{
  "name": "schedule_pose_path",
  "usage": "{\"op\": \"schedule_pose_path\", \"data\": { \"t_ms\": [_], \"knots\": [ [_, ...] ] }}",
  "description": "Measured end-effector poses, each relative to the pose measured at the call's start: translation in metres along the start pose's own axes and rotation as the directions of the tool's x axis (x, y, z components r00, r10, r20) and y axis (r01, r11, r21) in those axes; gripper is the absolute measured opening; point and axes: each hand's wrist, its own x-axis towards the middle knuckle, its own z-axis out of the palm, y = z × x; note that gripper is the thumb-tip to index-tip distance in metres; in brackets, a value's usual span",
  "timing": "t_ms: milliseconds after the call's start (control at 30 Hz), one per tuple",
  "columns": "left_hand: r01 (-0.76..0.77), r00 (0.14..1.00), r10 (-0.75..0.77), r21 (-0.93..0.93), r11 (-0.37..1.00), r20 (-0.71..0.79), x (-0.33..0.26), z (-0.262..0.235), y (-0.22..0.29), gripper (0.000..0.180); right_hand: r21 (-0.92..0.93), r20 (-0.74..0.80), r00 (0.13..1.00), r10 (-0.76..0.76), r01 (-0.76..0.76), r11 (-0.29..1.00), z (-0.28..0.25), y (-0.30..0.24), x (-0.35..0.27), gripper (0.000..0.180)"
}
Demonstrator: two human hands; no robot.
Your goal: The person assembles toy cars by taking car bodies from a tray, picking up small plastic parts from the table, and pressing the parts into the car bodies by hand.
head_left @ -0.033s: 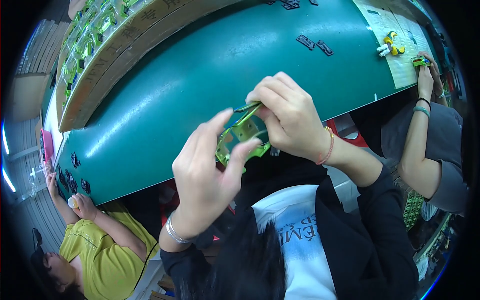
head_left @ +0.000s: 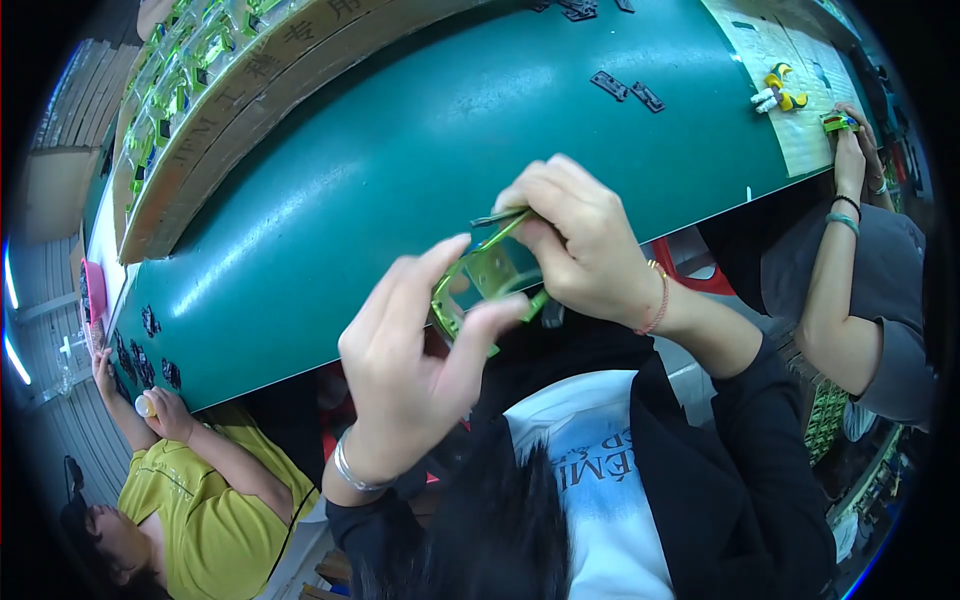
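Observation:
A bright green plastic housing (head_left: 490, 272) with an open middle is held up between both hands, above the table's near edge. My left hand (head_left: 408, 350) curls round its left side, fingers along the upper rim and thumb in front of the lower part. My right hand (head_left: 585, 235) pinches its upper right edge, fingertips folded over. A thin dark piece (head_left: 500, 216) sticks out at the top beside the right fingertips; I cannot tell whether it is attached. A small dark piece (head_left: 552, 312) shows below the right hand, partly hidden. Fingers cover much of the housing.
Black flat parts (head_left: 628, 90) lie on the green table (head_left: 330, 250). At upper left is a cardboard box (head_left: 215, 140) of green parts. A co-worker's hands (head_left: 850, 140) hold a green part at right, near a yellow-black tool (head_left: 782, 90). Another person (head_left: 200, 500) sits at left.
Both hands and the green housing have shifted slightly down. My left hand has moved a little left, and the housing appears slightly turned.

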Motion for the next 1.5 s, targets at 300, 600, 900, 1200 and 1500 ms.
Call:
{"op": "schedule_pose_path", "data": {
  "t_ms": [300,600,900,1200,1500],
  "knots": [
    [-0.403,0.914,0.402,0.013,0.915,0.047,-0.039,-0.018,0.040,0.077,0.617,0.295,0.934,0.203,-0.348,0.705,-0.027,-0.051,-0.028,0.011],
    [0.059,0.979,-0.136,-0.424,0.904,-0.153,-0.041,0.010,0.001,0.022,0.467,0.774,0.624,-0.113,-0.681,-0.563,-0.008,-0.034,-0.049,0.026],
    [0.185,0.975,-0.220,-0.465,0.866,-0.022,-0.041,0.019,-0.008,0.015,0.444,0.728,0.669,-0.148,-0.625,-0.642,-0.001,-0.030,-0.064,0.025],
    [0.008,0.995,0.005,-0.126,0.992,0.101,-0.047,0.013,-0.001,0.016,0.467,0.536,0.842,0.065,-0.360,0.807,-0.026,-0.036,-0.057,0.010],
    [-0.173,0.950,0.190,-0.090,0.981,0.247,-0.059,0.027,-0.017,0.019,0.261,0.553,0.832,-0.034,-0.135,0.956,-0.027,-0.035,-0.079,0.007]
  ]
}}
